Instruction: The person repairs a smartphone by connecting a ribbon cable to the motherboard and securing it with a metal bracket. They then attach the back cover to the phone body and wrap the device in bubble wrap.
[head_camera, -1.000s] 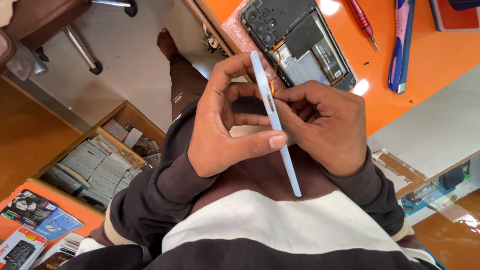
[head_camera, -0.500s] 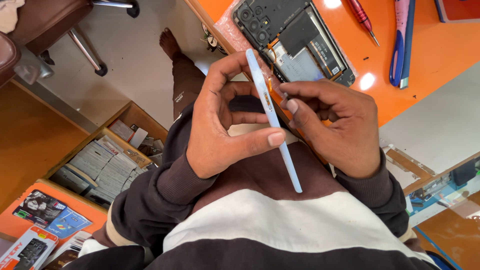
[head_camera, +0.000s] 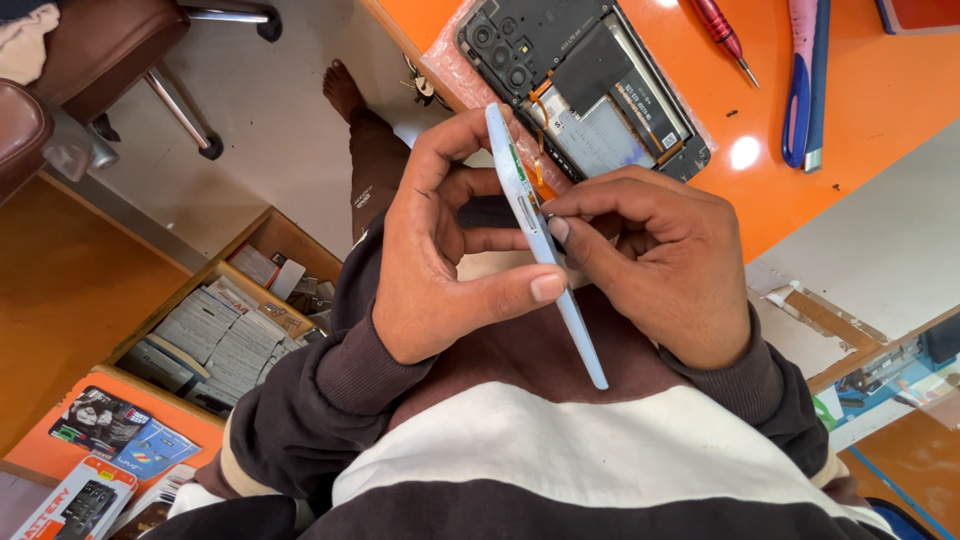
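Opened phone (head_camera: 585, 90) flat on surface (head_camera: 800, 200), screwdriver (head_camera: 722, 28) and tweezers (head_camera: 805, 80) right of it. Phone back cover (head_camera: 540, 235) edge-on between left hand (head_camera: 440, 260) and right hand (head_camera: 660, 260), nearer body than surface edge.

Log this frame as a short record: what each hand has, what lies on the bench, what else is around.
left hand: grips a pale blue phone cover edge-on between thumb and fingers
right hand: fingertips pinch at the cover's upper edge, by an orange flex strip
bench: orange; opened phone with its insides showing, red screwdriver, pink and blue tool
floor side: wooden box of small packs, chair base
clothing: dark sleeves, white-striped top
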